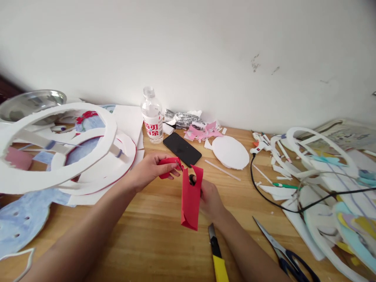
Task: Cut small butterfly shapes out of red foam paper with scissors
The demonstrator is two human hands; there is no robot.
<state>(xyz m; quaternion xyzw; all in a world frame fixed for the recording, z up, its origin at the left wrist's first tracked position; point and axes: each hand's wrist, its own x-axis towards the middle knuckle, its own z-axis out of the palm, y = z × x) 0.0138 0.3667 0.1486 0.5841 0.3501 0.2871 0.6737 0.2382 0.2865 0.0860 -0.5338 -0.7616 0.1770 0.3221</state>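
Observation:
My left hand (pixel 152 169) pinches a piece of folded red paper (pixel 191 199), which hangs down in front of my right hand. My right hand (pixel 210 197) is closed around small scissors, whose dark handle loop (pixel 192 180) shows through a notch in the paper. The metal tip of the scissors lies against the red paper near my left fingertips. The paper partly hides my right fingers. Below my right hand, a yellow and black utility knife (pixel 217 252) rests on the table.
A clear bottle (pixel 152 121), a black phone (pixel 182 149) and a white paper disc (pixel 230 152) stand or lie behind my hands. Large scissors (pixel 283 250) are at front right. White rings (pixel 111 133) are stacked left; a black cable (pixel 273 203) crosses the cluttered right side.

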